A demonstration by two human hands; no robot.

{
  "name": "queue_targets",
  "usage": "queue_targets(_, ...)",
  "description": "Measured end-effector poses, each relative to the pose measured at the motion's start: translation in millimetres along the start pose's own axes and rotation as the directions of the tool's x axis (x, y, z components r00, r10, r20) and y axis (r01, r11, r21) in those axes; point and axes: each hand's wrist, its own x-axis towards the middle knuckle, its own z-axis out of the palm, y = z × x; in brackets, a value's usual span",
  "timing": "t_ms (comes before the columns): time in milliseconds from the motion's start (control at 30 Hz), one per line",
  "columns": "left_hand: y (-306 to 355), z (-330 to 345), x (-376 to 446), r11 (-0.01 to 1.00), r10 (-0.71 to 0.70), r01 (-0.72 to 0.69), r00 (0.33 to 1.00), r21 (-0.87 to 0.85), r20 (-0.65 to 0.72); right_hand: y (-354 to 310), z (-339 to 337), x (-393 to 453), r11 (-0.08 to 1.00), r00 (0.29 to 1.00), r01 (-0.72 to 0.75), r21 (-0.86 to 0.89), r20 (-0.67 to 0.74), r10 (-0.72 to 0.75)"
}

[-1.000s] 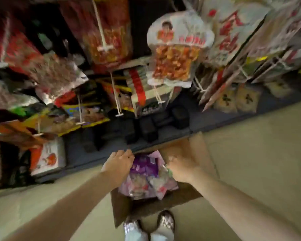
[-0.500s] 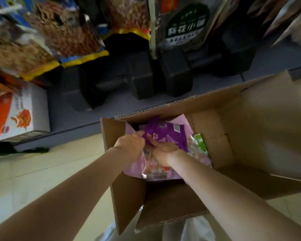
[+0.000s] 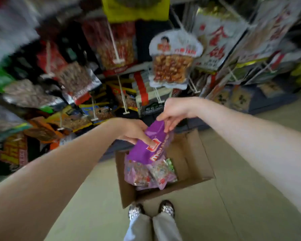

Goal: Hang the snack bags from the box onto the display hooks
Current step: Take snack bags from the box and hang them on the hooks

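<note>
A purple snack bag [image 3: 150,146] with a clear lower half hangs above the open cardboard box [image 3: 191,153] on the floor. My left hand [image 3: 132,130] grips the bag's left upper side, thumb on the red logo. My right hand [image 3: 174,110] pinches the bag's top edge. More purple and pink snack bags [image 3: 146,176] lie in the box. White display hooks [image 3: 122,94] stick out of the rack in front, most loaded with packets.
The rack is crowded with hanging snack packets, among them a white bag of orange snacks [image 3: 172,66]. A dark base shelf [image 3: 271,101] runs along the bottom at the right. My feet [image 3: 151,209] stand just behind the box on the pale floor.
Both hands have come up out of the box holding the purple bag. The view has swung up from the box to the rack.
</note>
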Motion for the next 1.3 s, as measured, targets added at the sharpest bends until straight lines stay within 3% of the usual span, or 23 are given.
queue_targets(67, 54, -23, -70, 0.997, 0.063, -0.064, 0.998, 0.042, 0.021, -65, -33, -78, 0.994, 0.997, 0.069, -0.089, -0.038, -0.073)
queue_targets(167, 135, -52, -177, 0.977, 0.184, -0.175, 0.980, 0.120, -0.071, -152, -71, -194, 0.958, 0.965, 0.177, -0.228, -0.150, -0.214)
queue_targets(300, 211, -65, -300, 0.931, 0.330, -0.284, 0.924, 0.231, -0.194, -236, -97, -322, 0.881, 0.912, 0.193, -0.432, -0.252, -0.324)
queue_targets(467, 250, -62, -400, 0.818, 0.498, -0.247, 0.757, 0.520, -0.423, -289, -96, -414, 0.725, 0.692, 0.377, -0.577, -0.345, -0.634)
queue_targets(500, 252, -62, -415, 0.772, 0.529, -0.208, 0.734, 0.600, -0.426, -295, -92, -423, 0.705, 0.678, 0.421, -0.570, -0.319, -0.662)
queue_targets(633, 254, -75, -463, 0.661, 0.585, -0.129, 0.705, 0.739, -0.400, -316, -70, -428, 0.700, 0.746, 0.511, -0.499, -0.147, -0.650)
queue_targets(700, 253, -86, -485, 0.621, 0.619, -0.090, 0.665, 0.778, -0.418, -333, -60, -423, 0.672, 0.709, 0.563, -0.481, -0.137, -0.692)
queue_targets(800, 249, -108, -504, 0.590, 0.708, -0.136, 0.561, 0.796, -0.429, -358, -48, -416, 0.645, 0.598, 0.634, -0.426, -0.258, -0.759)
queue_targets(867, 247, -121, -511, 0.577, 0.761, -0.213, 0.489, 0.788, -0.425, -370, -44, -410, 0.655, 0.531, 0.603, -0.455, -0.384, -0.756)
queue_targets(1133, 253, -157, -511, 0.558, 0.805, -0.158, 0.339, 0.814, -0.486, -401, -54, -399, 0.781, 0.472, 0.535, -0.323, -0.652, -0.594)
queue_targets(1200, 256, -159, -505, 0.573, 0.805, -0.085, 0.245, 0.815, -0.541, -408, -59, -393, 0.783, 0.424, 0.542, -0.307, -0.704, -0.570)
queue_targets(1233, 257, -160, -500, 0.583, 0.805, -0.021, 0.153, 0.812, -0.574, -410, -62, -390, 0.782, 0.395, 0.548, -0.296, -0.733, -0.554)
queue_targets(1300, 257, -159, -491, 0.595, 0.803, 0.169, -0.093, 0.786, -0.588, -414, -70, -381, 0.778, 0.332, 0.560, -0.285, -0.783, -0.526)
